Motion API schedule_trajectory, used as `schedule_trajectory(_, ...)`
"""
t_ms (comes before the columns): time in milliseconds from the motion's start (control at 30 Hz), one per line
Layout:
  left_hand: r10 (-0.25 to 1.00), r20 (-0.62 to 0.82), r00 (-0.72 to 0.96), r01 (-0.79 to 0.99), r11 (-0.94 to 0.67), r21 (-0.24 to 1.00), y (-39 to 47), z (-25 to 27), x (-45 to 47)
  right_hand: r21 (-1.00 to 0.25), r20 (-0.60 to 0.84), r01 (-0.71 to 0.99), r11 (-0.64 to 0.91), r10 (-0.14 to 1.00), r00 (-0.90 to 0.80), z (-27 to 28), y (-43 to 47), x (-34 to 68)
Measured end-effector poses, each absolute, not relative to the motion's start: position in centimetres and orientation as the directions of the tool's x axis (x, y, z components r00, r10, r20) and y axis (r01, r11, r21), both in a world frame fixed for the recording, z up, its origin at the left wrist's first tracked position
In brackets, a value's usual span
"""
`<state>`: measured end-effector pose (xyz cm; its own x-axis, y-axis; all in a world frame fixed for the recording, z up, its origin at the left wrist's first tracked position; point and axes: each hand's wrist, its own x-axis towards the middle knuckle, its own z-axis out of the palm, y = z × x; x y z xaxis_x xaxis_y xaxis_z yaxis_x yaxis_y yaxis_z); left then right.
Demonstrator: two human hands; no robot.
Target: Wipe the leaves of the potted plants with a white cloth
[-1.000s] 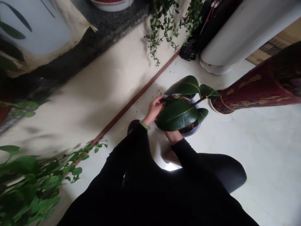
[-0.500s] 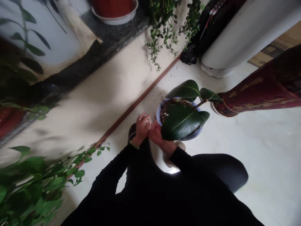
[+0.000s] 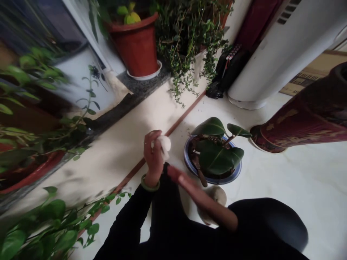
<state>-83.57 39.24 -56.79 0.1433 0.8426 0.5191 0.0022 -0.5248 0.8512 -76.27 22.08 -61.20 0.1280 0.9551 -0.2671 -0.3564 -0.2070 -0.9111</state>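
A crumpled white tissue or cloth (image 3: pixel 165 145) is gripped in my left hand (image 3: pixel 152 153), whose wrist wears a green bangle. Just below it is my right hand (image 3: pixel 179 176), blurred, with its fingers hard to make out and its forearm bare. To the right of both hands, a blue-rimmed white pot (image 3: pixel 235 176) on the floor holds a rubber plant (image 3: pixel 217 159) with broad dark leaves. A brown handle-like piece (image 3: pixel 201 176) leans over the pot's near edge. Neither hand touches the pot.
Trailing leaves (image 3: pixel 48 216) spread at lower left. On the dark stone ledge (image 3: pixel 143 85) stand a red pot (image 3: pixel 137 47) and a hanging plant (image 3: pixel 184 65). A white column-like unit (image 3: pixel 265 61) and a tall dark-red vase (image 3: pixel 306 112) stand at right.
My left hand has moved up and left, away from my right hand, with the white tissue now plainly showing. My right sleeve is higher up the forearm. The view has tilted upward.
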Motion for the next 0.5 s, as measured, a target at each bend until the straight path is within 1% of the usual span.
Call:
schedule_trajectory(33,0.769,0.608,0.195,-0.019,-0.617,0.787,37.9,-56.0,-83.0,-0.904,-0.205,-0.414,-0.104,0.956,0.209,-59.1,23.2,-75.0)
schedule_trajectory(67,0.68,0.653,0.332,-0.044,-0.681,0.731,36.6,-55.4,-82.3,-0.906,-0.17,-0.42,-0.051,0.953,0.252,-57.1,24.2,-73.7)
schedule_trajectory(100,0.584,0.678,0.447,-0.078,-0.73,0.679,35.3,-55.2,-81.5,-0.92,-0.15,-0.391,-0.022,0.943,0.298,-55.2,25.1,-72.5)
schedule_trajectory(133,0.483,0.704,0.521,-0.118,-0.776,0.619,34.2,-55.2,-80.6,-0.937,-0.118,-0.348,0.014,0.927,0.357,-53.6,25.9,-71.3)
schedule_trajectory(200,0.351,0.712,0.609,-0.189,-0.807,0.559,32.4,-55.3,-79.0,-0.95,-0.063,-0.302,0.08,0.898,0.436,-51.3,26.7,-69.5)
schedule_trajectory(267,0.304,0.683,0.664,-0.199,-0.809,0.554,31.6,-55.2,-77.5,-0.94,-0.047,-0.317,0.123,0.877,0.479,-49.9,26.9,-68.2)
schedule_trajectory(367,0.33,0.647,0.687,-0.149,-0.807,0.571,31.9,-53.7,-75.6,-0.92,-0.053,-0.359,0.159,0.856,0.514,-48.6,27.0,-66.6)
schedule_trajectory(433,0.344,0.632,0.694,-0.119,-0.811,0.573,32.8,-51.8,-74.2,-0.93,-0.008,-0.316,0.188,0.849,0.529,-48.0,27.1,-65.7)
schedule_trajectory(500,0.333,0.612,0.718,-0.1,-0.82,0.564,33.8,-49.6,-72.6,-0.945,0.064,-0.236,0.228,0.834,0.548,-47.7,27.4,-64.8)
